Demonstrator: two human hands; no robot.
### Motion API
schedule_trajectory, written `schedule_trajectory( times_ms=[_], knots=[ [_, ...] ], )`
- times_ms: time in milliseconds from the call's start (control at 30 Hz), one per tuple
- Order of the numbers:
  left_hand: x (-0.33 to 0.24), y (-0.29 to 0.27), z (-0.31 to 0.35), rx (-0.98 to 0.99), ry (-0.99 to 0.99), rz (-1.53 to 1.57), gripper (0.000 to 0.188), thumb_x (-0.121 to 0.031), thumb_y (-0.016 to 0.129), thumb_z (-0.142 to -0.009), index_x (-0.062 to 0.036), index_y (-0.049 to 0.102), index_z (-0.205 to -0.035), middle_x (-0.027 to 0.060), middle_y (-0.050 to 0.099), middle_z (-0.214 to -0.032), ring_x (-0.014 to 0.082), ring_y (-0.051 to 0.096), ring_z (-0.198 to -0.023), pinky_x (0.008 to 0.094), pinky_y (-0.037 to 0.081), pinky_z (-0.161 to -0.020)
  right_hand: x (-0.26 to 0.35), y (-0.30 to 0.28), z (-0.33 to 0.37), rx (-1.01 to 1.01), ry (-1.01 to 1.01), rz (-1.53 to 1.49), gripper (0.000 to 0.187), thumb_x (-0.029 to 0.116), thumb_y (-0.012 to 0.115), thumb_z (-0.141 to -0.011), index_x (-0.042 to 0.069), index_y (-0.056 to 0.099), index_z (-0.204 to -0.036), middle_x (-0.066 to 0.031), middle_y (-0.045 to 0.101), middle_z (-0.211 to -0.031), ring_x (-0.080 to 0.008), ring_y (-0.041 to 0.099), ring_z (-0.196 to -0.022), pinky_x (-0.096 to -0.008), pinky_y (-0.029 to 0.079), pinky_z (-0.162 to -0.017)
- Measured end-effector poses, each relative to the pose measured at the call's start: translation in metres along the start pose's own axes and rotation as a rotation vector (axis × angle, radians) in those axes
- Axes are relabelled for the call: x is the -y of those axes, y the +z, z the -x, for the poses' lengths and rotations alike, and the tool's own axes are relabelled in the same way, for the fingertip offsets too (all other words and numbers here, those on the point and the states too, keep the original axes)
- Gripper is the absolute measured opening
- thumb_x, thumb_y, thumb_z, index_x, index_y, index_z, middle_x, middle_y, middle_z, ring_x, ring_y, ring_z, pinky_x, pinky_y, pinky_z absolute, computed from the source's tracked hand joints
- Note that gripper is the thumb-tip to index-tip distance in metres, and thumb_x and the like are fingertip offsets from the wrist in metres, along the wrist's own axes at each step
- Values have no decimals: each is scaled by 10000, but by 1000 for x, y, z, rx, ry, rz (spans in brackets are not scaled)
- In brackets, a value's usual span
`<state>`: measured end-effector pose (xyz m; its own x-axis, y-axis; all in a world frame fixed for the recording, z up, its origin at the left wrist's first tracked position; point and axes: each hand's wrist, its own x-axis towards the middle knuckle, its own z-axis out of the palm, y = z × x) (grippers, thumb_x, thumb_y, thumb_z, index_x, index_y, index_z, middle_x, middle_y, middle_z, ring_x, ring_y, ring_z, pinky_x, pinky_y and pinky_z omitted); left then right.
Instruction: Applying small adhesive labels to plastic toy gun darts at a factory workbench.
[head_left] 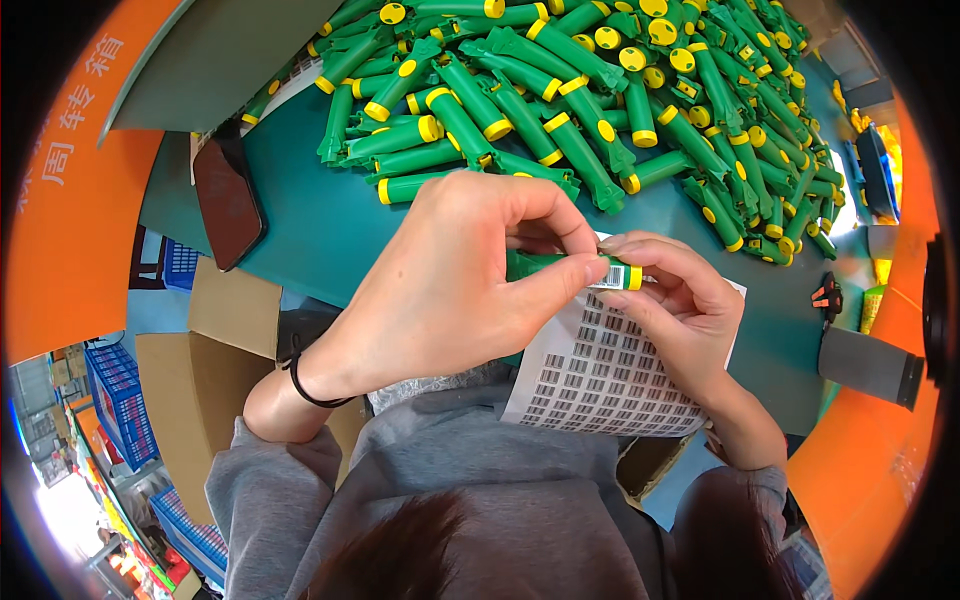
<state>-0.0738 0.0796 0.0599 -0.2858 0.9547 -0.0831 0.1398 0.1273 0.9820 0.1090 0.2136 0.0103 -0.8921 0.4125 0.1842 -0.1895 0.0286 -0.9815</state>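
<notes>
Seen from a camera on the person's head, two bare hands meet just right of the middle of the frame over a single green tube (530, 264) with a yellow end cap (634, 278). The left hand (450, 270), coming in from the lower left with a black band (296, 372) at the wrist, is closed on the tube, its thumb lying along the near side and pressing at a small white barcode label (608, 278) beside the cap. The right hand (685, 300) pinches the capped end between thumb and fingertips, probably to steady it and keep it from rolling, with the label turned up toward the eyes. Under the right hand, a white sheet (600, 370) printed with rows of similar small barcodes slopes down toward the lap; it seems kept there so the labels are within reach, though whether the right hand also grips it cannot be told. Across the top of the frame, a heap of like tubes (520, 90) covers the far part of a green table (310, 235), perhaps pushed back to leave working room near the body. At lower left stands an open cardboard box (190, 390), beside the person's grey sleeve (270, 500).
</notes>
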Motion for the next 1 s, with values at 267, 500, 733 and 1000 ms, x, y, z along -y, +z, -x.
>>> schedule_trajectory(
  times_ms=[267, 500, 733, 1000],
  knots=[
    [-2, -2, 0, 20, -27, -42, 93, 1, 711, -868, 51, 643, -907, 66, 695, -903, 103, 662, -871, 268, 545, -840, -2, 1, 1, 12, 11, -9, 361, -134, 631, -871, -49, 604, -1221, -173, 581, -1285, -243, 607, -1172, -369, 535, -1018],
    [0, -1, 0, 20, 1, -62, 92, -2, 710, -870, 48, 642, -904, 59, 693, -892, 97, 660, -862, 266, 546, -835, -3, 0, 1, 12, 26, -14, 366, -137, 630, -870, -46, 603, -1224, -166, 575, -1293, -242, 610, -1167, -374, 534, -1022],
    [1, 1, 0, 0, 20, -78, 90, -4, 711, -869, 44, 639, -895, 54, 688, -888, 98, 659, -859, 270, 549, -846, -4, 0, 1, 8, 18, -19, 375, -137, 635, -866, -47, 602, -1229, -163, 576, -1293, -237, 611, -1165, -373, 530, -1026],
    [4, 1, -1, -17, 34, -110, 110, -9, 738, -843, 36, 642, -872, 51, 687, -886, 104, 667, -866, 270, 553, -837, 0, 3, 1, -23, 77, -60, 364, -129, 634, -873, -48, 602, -1227, -166, 579, -1292, -240, 610, -1166, -368, 526, -1026]
  ],
)
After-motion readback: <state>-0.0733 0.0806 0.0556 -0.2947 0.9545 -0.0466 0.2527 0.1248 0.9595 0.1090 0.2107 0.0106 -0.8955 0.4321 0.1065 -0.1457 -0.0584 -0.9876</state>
